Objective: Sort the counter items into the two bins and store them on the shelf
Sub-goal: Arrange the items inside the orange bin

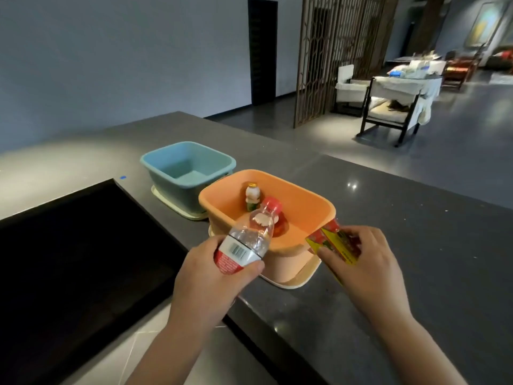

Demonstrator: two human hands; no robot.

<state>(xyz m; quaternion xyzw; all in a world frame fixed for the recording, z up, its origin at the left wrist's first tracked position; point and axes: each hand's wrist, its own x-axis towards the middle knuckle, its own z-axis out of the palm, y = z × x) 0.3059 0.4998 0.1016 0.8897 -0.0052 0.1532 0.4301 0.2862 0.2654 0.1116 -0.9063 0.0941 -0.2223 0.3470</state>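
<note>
My left hand (206, 276) grips a clear water bottle (251, 238) by its red-and-white label; the bottle tilts with its red cap over the near edge of the orange bin (311, 215). In my right hand (363, 262) is a red-and-yellow drink carton (334, 241), held just beside the bin's near right corner. Inside the orange bin stand a small white bottle with a yellow cap (252, 197) and a red item, partly hidden behind the water bottle. The blue bin (188, 168) behind it holds nothing that I can see.
Both bins sit on cream lids on the dark grey counter (388, 207). A black cooktop panel (69, 240) lies to the left. Beyond the counter are a wooden lattice screen (333, 56), chairs and a cluttered table.
</note>
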